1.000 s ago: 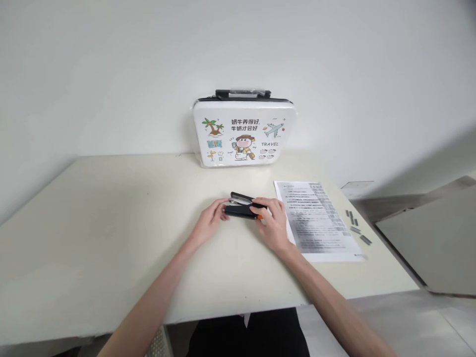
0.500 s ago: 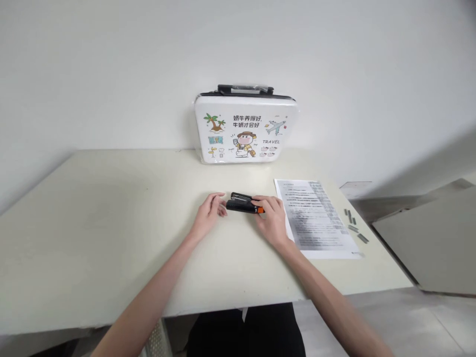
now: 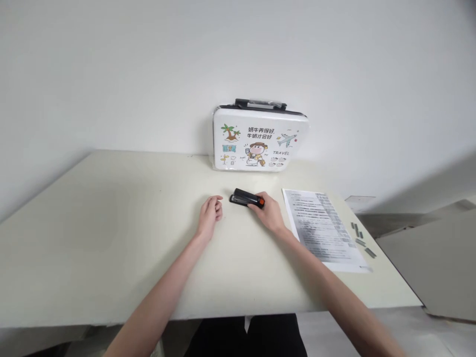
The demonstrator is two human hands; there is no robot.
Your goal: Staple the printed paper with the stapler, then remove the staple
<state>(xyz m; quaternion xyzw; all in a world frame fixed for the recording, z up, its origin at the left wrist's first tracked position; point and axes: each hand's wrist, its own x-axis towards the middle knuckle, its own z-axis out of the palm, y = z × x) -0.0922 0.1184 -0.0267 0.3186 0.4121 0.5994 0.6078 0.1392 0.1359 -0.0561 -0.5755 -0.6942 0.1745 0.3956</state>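
A black stapler (image 3: 246, 197) with an orange end lies across the middle of the table, its top part lifted from the base at the left end. My right hand (image 3: 268, 210) grips the orange end between thumb and fingers. To the left of the stapler, my left hand (image 3: 211, 212) rests apart from it, fingers curled together; whether anything small is inside them cannot be made out.
A white case (image 3: 241, 141) with cartoon prints stands upright against the wall at the back. A printed sheet (image 3: 316, 228) lies right of my right hand. Several staple strips (image 3: 360, 242) sit near the table's right edge.
The stapler has turned in my right hand, so its inner side faces differently. My left hand has drawn its fingers in and is farther from the stapler. The whole view has shifted slightly.
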